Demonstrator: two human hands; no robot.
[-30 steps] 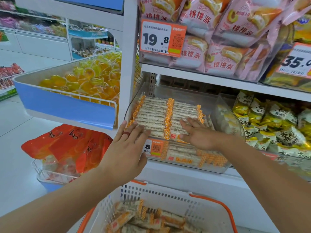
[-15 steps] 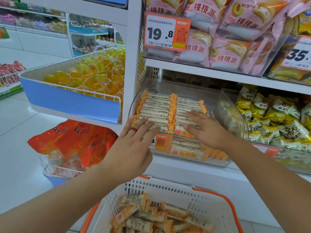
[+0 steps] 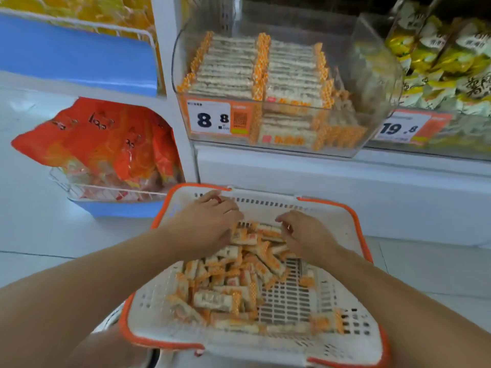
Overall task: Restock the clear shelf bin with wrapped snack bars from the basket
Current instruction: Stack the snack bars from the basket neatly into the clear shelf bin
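Observation:
The white basket with an orange rim (image 3: 353,264) sits low in front of me and holds a loose heap of wrapped snack bars (image 3: 228,288) with orange ends. Both my hands are down in its far end. My left hand (image 3: 210,224) lies palm down over the top of the heap, its fingertips on the bars; its grip is hidden. My right hand (image 3: 305,235) faces it, fingers curled in on a bar (image 3: 268,231) at the heap's far edge. Above, the clear shelf bin (image 3: 372,75) holds two neat rows of stacked bars (image 3: 231,67).
A price tag reading 8.8 (image 3: 210,118) is on the bin's front. Yellow snack packs (image 3: 446,62) fill the bin to the right. Left of the shelf post (image 3: 164,49) are a blue-fronted wire tray (image 3: 79,54) and orange bags (image 3: 106,136) in a low wire basket.
Both hands have left the shelf bin and dropped into the basket. My view has tipped down, so the basket fills the lower frame.

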